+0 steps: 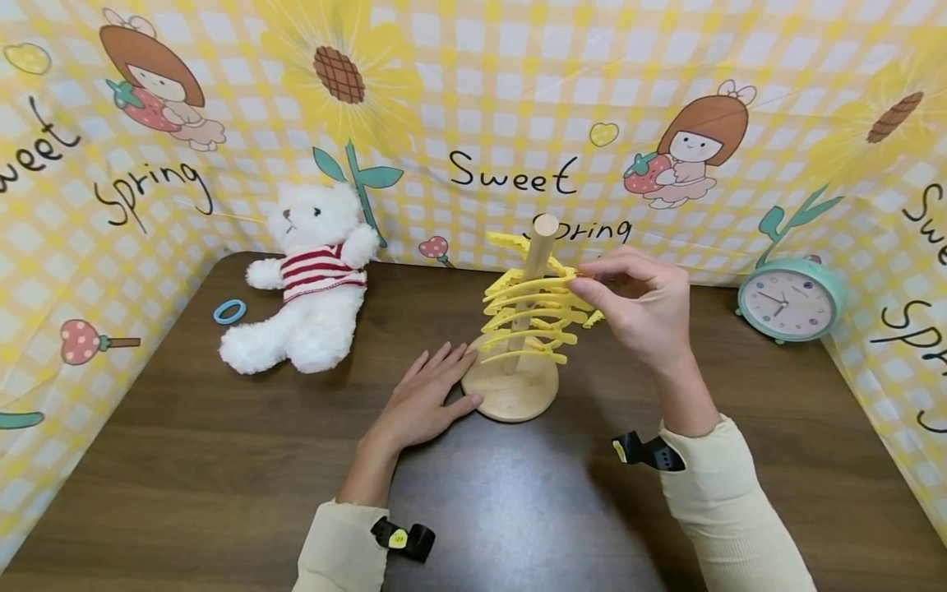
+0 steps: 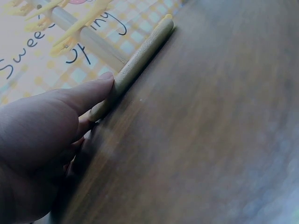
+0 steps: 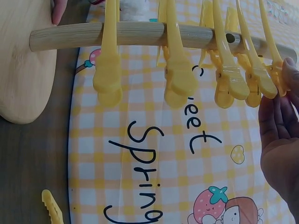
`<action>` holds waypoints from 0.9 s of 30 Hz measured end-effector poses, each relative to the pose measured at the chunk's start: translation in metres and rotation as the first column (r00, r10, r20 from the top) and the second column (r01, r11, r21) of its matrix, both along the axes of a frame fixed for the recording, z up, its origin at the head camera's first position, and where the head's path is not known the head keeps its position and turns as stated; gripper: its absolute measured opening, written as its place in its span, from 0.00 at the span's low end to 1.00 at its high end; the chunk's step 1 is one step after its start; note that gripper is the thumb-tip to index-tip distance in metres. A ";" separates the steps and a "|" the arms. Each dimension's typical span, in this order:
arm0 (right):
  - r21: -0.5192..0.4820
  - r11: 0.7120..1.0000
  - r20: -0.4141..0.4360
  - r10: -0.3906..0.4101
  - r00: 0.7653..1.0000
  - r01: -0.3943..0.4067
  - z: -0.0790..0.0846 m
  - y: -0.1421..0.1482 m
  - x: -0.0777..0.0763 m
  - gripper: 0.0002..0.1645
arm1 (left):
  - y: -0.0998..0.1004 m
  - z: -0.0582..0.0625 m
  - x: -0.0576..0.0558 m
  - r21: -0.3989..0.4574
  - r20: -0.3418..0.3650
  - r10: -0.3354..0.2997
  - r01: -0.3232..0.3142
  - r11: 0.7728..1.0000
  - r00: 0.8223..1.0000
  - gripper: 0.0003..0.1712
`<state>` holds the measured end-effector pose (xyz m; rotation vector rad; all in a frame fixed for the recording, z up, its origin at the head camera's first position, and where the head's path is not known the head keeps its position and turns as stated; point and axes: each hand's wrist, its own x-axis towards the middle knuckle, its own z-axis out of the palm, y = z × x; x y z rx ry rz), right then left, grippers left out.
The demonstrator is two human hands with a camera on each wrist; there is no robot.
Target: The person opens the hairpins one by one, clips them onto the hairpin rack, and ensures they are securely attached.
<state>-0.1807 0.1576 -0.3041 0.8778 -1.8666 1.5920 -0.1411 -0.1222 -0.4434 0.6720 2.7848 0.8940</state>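
A wooden post (image 1: 545, 238) stands upright on a round wooden base (image 1: 510, 399). Several yellow alligator hair clips (image 3: 175, 56) are clamped across the post, one above another. At the top of the stack, my right hand (image 1: 645, 308) pinches the handle end of one hair clip (image 3: 267, 30) between thumb and fingers; its jaws lie across the post. My left hand (image 1: 425, 403) lies low on the table with its fingers extended, and its thumb (image 2: 96, 88) touches the rim of the base. Another yellow clip (image 3: 52, 207) lies on the table behind the stand.
A white teddy bear (image 1: 314, 329) in a striped shirt sits at the back left, with a blue ring (image 1: 229, 311) beside it. At the back right is a mint alarm clock (image 1: 792, 300). Yellow checked cloth (image 1: 473, 99) walls in the brown table (image 1: 244, 460).
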 end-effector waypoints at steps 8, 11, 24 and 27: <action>0.014 1.000 0.017 0.005 1.000 -0.005 0.000 0.000 -0.001 0.12 | 0.000 -0.002 0.000 0.004 -0.007 0.000 0.000 1.000 1.000 0.41; 0.008 1.000 0.021 0.023 1.000 -0.023 0.000 0.001 -0.001 0.11 | 0.000 -0.002 -0.001 0.004 -0.009 0.000 0.000 1.000 1.000 0.41; -0.031 0.996 0.057 0.080 0.995 -0.078 -0.001 0.006 0.000 0.12 | 0.001 0.000 0.001 0.010 -0.003 0.001 -0.001 1.000 1.000 0.41; -0.027 0.997 0.065 0.080 0.995 -0.078 -0.001 0.008 0.000 0.12 | 0.001 -0.001 0.000 0.009 0.000 0.005 -0.005 1.000 1.000 0.41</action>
